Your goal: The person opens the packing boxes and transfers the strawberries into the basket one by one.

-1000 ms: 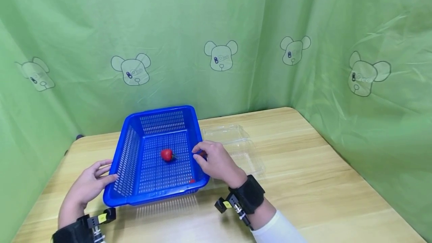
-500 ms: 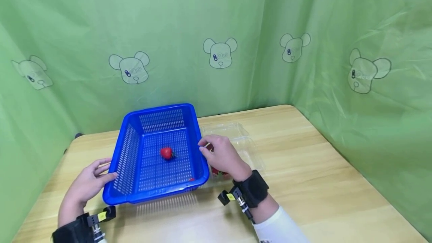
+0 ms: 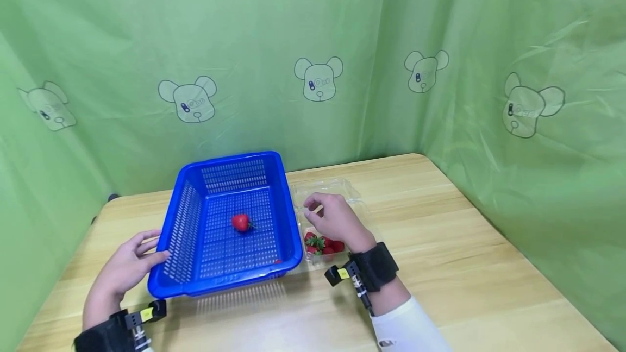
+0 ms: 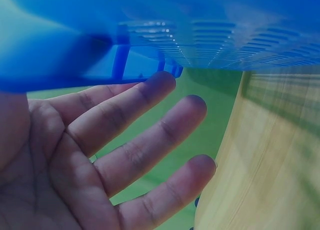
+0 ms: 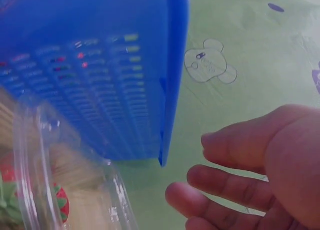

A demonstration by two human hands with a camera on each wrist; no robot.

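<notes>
In the head view a blue plastic basket [image 3: 230, 281] stands on the left part of the table. My left hand [image 3: 128, 266] holds its left rim, thumb over the top and fingers below. In the left wrist view the fingers [image 4: 150, 145] lie nearly straight under the rim. One strawberry [image 3: 240, 222] lies inside, and a bit of red shows at its near right corner. My right hand [image 3: 336, 221] is above a clear plastic clamshell box [image 3: 325, 186], which holds several strawberries [image 3: 323, 244]. In the right wrist view nothing shows between the right thumb and fingers.
Right of the clamshell stretches the wooden table [image 3: 464, 265]. A green curtain [image 3: 362, 118] with printed bear heads surrounds the back and sides. The basket's right wall stands right beside the clamshell.
My right hand has moved right, from the basket's right rim to above the clamshell, uncovering strawberries there. A red patch at its fingers no longer shows. The left hand has stayed in place.
</notes>
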